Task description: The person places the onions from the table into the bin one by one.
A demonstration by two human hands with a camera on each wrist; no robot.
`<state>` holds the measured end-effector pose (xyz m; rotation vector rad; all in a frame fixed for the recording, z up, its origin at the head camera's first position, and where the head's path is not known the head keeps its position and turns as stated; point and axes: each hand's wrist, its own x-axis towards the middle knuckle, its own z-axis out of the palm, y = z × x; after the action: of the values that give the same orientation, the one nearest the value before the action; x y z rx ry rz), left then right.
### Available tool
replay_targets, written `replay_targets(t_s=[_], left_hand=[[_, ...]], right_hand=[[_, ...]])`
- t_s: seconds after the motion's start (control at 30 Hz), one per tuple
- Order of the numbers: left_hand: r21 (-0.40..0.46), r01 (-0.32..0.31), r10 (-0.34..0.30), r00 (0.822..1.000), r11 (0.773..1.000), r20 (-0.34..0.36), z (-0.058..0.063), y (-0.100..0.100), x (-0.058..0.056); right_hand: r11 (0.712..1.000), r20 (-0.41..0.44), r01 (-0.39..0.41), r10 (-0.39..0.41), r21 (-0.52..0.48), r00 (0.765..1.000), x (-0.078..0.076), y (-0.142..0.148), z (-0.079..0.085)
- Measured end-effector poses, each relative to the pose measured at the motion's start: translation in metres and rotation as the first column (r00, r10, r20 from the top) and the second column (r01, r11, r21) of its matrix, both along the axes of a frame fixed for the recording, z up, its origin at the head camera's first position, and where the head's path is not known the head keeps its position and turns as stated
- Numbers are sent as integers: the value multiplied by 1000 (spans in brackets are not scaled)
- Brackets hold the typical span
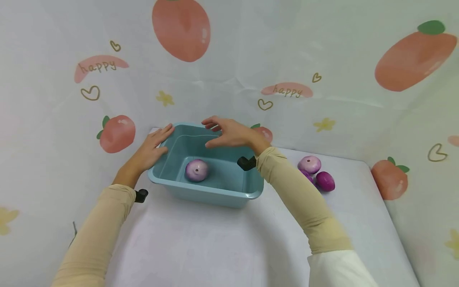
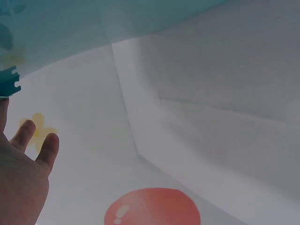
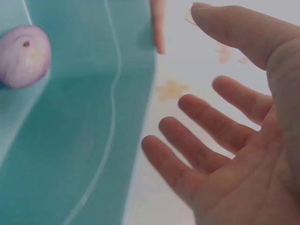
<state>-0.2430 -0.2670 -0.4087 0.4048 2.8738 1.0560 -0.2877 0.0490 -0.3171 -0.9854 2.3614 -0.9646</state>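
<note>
A blue-green plastic basin [image 1: 208,193] stands on the white table, and one pale purple onion [image 1: 197,170] lies inside it toward the left. My left hand [image 1: 150,149] rests on the basin's left rim, fingers stretched along it; in the left wrist view that hand [image 2: 23,173] shows beside the basin's edge. Over the basin's back right part hovers my right hand [image 1: 231,133], its fingers spread and loosely bent with nothing between them. The right wrist view shows the right hand's [image 3: 234,145] bare palm, with the onion [image 3: 24,56] off to the left.
On the table's right side sit a pale onion [image 1: 309,164] and darker purple onions [image 1: 325,181] in a small group. A white cloth backdrop [image 1: 229,48] printed with fruit and hearts rises right behind the basin. The table's right edge [image 1: 392,219] slants toward me.
</note>
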Motion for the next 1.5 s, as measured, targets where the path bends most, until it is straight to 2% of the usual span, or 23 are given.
replay_targets(t_s=[0.2,0.43,0.7,0.97,1.23,1.5], left_hand=[[3,2,-2,1000,1000,5,2,-1,3],[23,3,-3,1000,1000,-10,1,0,0],[26,0,0,1000,1000,7,-3,2,1],[12,-24,24,999,1000,22,0,2,1],[33,-12,12,1000,999,2,3,4,0],[37,-9,9,1000,999,1,2,3,1]], right_hand=[[983,-79,109,-122,-148,989,6,40,10],[945,-81,266,-285,-188,955,15,97,12],[898,-122,403,-426,-174,897,28,159,-18],[844,-55,526,-533,-104,844,46,214,-44],[812,-40,584,-583,22,812,69,253,-80],[793,-30,600,-601,108,799,82,264,-114]])
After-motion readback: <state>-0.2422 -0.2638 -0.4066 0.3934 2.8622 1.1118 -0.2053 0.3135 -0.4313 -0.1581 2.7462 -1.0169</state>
